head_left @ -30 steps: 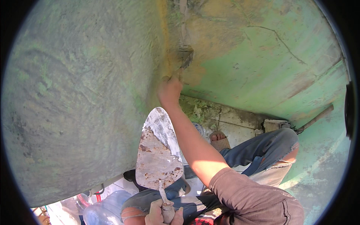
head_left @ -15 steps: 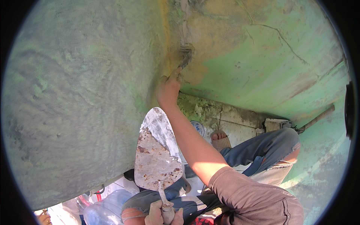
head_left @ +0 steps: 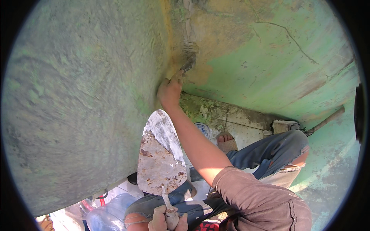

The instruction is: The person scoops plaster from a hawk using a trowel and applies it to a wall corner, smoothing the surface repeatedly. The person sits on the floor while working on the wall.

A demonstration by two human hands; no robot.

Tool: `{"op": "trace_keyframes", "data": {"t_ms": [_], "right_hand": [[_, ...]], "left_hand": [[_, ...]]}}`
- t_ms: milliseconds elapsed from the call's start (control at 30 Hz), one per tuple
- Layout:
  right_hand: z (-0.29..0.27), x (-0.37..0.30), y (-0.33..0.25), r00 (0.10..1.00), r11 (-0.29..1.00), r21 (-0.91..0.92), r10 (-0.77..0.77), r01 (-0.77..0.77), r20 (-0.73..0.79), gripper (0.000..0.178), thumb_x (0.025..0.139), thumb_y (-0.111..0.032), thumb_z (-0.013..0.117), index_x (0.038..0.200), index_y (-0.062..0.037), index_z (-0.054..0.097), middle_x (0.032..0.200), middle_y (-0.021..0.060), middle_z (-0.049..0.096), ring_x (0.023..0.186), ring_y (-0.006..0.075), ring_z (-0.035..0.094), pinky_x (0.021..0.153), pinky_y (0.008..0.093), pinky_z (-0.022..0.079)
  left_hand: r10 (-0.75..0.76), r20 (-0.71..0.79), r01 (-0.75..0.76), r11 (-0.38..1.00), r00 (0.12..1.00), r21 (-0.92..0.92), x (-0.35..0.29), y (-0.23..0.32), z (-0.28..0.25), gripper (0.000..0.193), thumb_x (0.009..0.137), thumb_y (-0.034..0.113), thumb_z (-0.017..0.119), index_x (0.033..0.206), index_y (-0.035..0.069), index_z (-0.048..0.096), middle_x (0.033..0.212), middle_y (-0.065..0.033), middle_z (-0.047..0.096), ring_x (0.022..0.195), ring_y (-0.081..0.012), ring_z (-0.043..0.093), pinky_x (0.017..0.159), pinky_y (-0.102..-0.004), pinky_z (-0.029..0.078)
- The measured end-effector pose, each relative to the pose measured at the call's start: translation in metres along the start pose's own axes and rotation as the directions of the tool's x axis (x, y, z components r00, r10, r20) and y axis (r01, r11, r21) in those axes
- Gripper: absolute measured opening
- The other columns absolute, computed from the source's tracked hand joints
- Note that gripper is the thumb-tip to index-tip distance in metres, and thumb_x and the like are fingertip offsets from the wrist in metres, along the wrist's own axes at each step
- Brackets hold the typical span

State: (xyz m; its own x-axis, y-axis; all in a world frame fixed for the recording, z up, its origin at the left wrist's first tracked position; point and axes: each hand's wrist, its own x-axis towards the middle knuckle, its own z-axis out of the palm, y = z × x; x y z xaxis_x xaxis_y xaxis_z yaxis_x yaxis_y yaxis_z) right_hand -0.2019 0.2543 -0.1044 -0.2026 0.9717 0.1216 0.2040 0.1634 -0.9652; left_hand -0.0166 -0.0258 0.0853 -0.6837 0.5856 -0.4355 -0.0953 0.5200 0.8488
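Note:
My left hand (head_left: 158, 221) is closed round the handle of a large rusty trowel (head_left: 160, 165), low in the picture. White paste covers the tip and right edge of its blade. My right arm reaches up to the wall corner, where my right hand (head_left: 170, 91) grips a small putty knife (head_left: 188, 63). The knife's dark blade lies against the wall, at the lower end of a vertical grey filled crack (head_left: 189, 27). Short horizontal marks show in the filler just above the blade.
A rough green-grey wall (head_left: 84, 104) rises at left, and a cracked, peeling green wall (head_left: 246, 69) at right. Below stand a small blue-and-white round container (head_left: 202, 130) and an electrical-looking box (head_left: 285, 126) beside a pipe (head_left: 325, 121). Clear plastic (head_left: 110, 213) lies lower left.
My right hand and the putty knife have shifted slightly down and left along the corner. More horizontal marks show above the blade. The trowel in my left hand has barely moved.

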Motion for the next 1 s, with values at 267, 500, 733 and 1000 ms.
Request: {"op": "trace_keyframes", "data": {"t_ms": [267,500,733,1000], "right_hand": [[-0.013,-0.023,-0.002,0.998,0.998,-0.058,-0.027,0.031,0.065,0.065,0.090,-0.011,0.044,0.145,0.0104,0.017,0.118,0.0414,0.046,0.104,0.0499,0.051,0.091,0.0503,0.042],[-0.001,-0.007,-0.007,0.970,0.990,-0.126,0.088,-0.060,0.228,0.064,0.090,-0.011,0.045,0.144,0.0110,0.020,0.122,0.0395,0.046,0.110,0.0493,0.049,0.096,0.0489,0.040],[-0.005,-0.017,0.012,0.999,0.999,-0.046,-0.020,0.022,0.040,0.061,0.089,-0.013,0.046,0.144,0.0066,0.027,0.120,0.0376,0.051,0.113,0.0493,0.049,0.098,0.0492,0.040],[-0.015,-0.020,0.027,0.959,0.983,0.118,0.104,-0.138,0.262,0.055,0.092,-0.014,0.048,0.143,0.0022,0.033,0.093,0.0193,0.057,0.083,0.0279,0.057,0.069,0.0393,0.047]], "left_hand": [[0.010,-0.009,-0.010,1.000,1.000,-0.014,0.000,0.004,-0.001,0.020,0.085,-0.003,0.064,0.102,0.000,0.053,0.074,0.0036,0.049,0.065,-0.0038,0.042,0.061,-0.0192,0.038],[-0.020,-0.006,0.020,1.000,1.000,-0.020,0.003,0.001,0.001,0.021,0.084,-0.003,0.065,0.102,0.001,0.053,0.074,0.0044,0.049,0.066,-0.0039,0.043,0.061,-0.0190,0.038],[-0.043,-0.033,0.042,0.998,0.999,-0.040,-0.002,0.004,0.003,0.021,0.084,-0.002,0.065,0.102,0.001,0.054,0.076,0.0038,0.051,0.068,-0.0041,0.044,0.062,-0.0192,0.038],[-0.090,-0.049,0.087,0.994,0.995,-0.062,-0.004,-0.003,0.007,0.023,0.085,-0.005,0.063,0.104,0.001,0.053,0.079,0.0029,0.049,0.069,-0.0046,0.043,0.063,-0.0191,0.037]]}}
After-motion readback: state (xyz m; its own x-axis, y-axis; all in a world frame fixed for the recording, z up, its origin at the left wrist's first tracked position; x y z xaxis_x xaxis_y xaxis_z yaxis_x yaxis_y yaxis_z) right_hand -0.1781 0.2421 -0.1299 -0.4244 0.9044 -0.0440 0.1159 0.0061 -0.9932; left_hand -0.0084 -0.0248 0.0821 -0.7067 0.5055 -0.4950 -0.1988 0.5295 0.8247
